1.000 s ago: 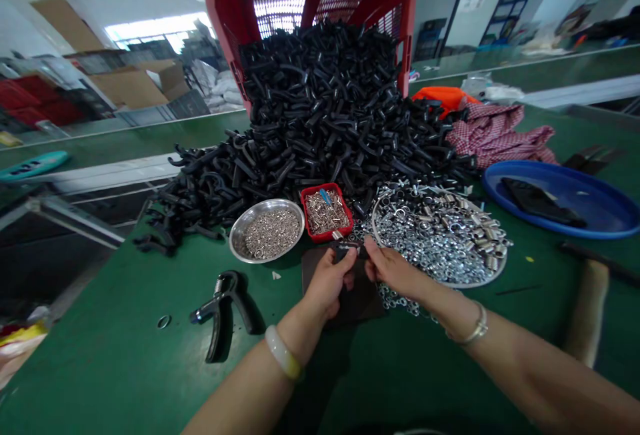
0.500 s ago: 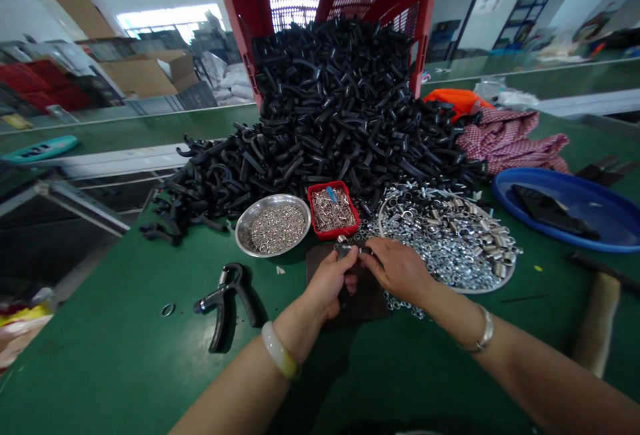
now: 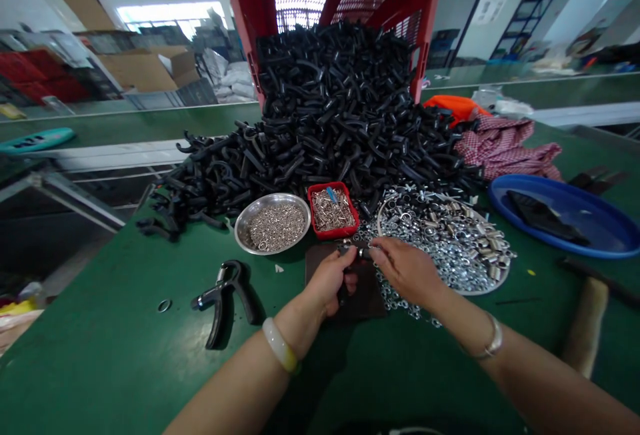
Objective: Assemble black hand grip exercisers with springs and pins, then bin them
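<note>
My left hand [image 3: 327,281] is closed around a black plastic handle [image 3: 343,296], mostly covered by the fingers. At its top a short dark knob with a shiny band [image 3: 364,253] sticks out to the right. My right hand [image 3: 407,269] pinches that knob's outer end between thumb and fingers. Both hands are over a dark square pad [image 3: 370,298] on the green table [image 3: 120,361]. To their left lies an assembled hand grip strengthener [image 3: 218,300] with a metal spring, and beside it a small metal ring [image 3: 165,305].
Behind the hands stand a steel bowl [image 3: 240,238] of tiny parts, a red tray [image 3: 356,221] of pins, and a round plate [image 3: 500,281] heaped with springs and nuts. Black handles [image 3: 340,128] spill from a red crate [image 3: 425,28]. At right are a blue tray [image 3: 610,221] and a hammer [image 3: 590,321].
My right hand has shifted slightly right, and more of the shiny band shows between the hands. The left hand keeps its hold on the handle. The whole view has moved a little.
</note>
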